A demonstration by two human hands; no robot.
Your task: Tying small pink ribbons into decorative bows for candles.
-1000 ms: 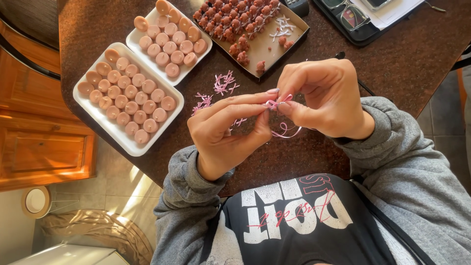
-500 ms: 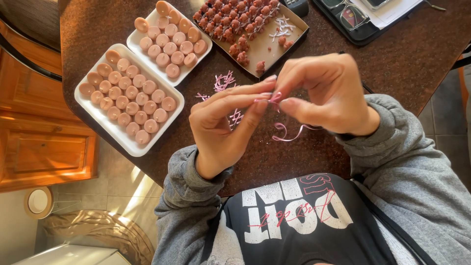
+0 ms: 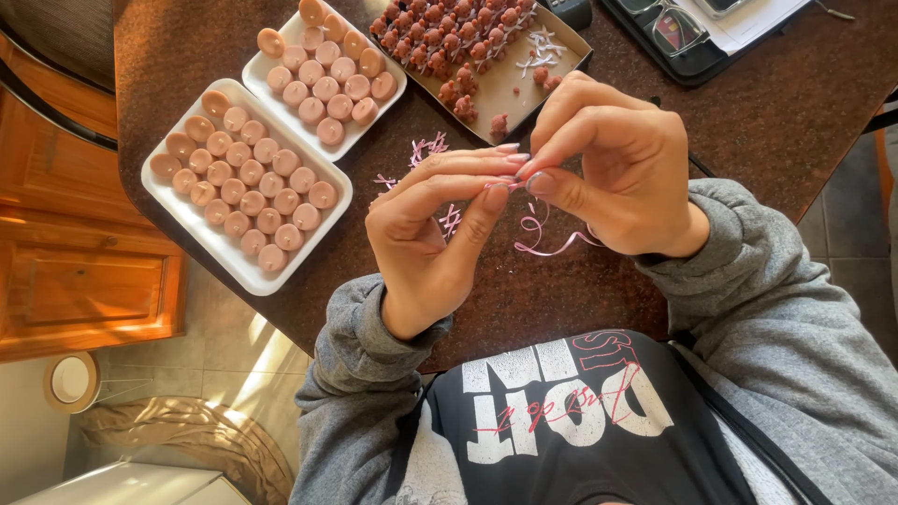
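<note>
- Pink ribbon (image 3: 547,245): a thin curling strand, pinched at its upper end between the fingertips of both hands above the dark table; the loose tail hangs in a loop just under the right hand.
- Left hand (image 3: 432,234): raised over the table edge, thumb and forefinger closed on the top end of the ribbon, fingertips touching those of the other hand.
- Right hand (image 3: 622,164): held opposite, thumb and forefinger clamped on the same end of the ribbon, other fingers curled above.
- Small pink bows (image 3: 426,151): a few finished pieces lying on the table just beyond the left hand, one more half hidden behind its fingers.
- Table (image 3: 776,112): dark brown speckled top with a rounded edge.
- Near white tray (image 3: 234,262): rectangular, filled with rows of round pinkish-brown sweets, left of the hands.
- Far white tray (image 3: 257,70): same kind, same sweets, set just beyond the first tray.
- Cardboard tray (image 3: 519,89): flat, brown, holding darker reddish sweets crowded at its far side and a small heap of white ribbon pieces (image 3: 541,47).
- Black tray (image 3: 697,65): at the far right edge, holding glasses and white paper.
- Grey sleeves and dark printed shirt: the person's own, at the bottom of the view.
- Wooden cabinet (image 3: 84,290): left of the table, over a tiled floor.
</note>
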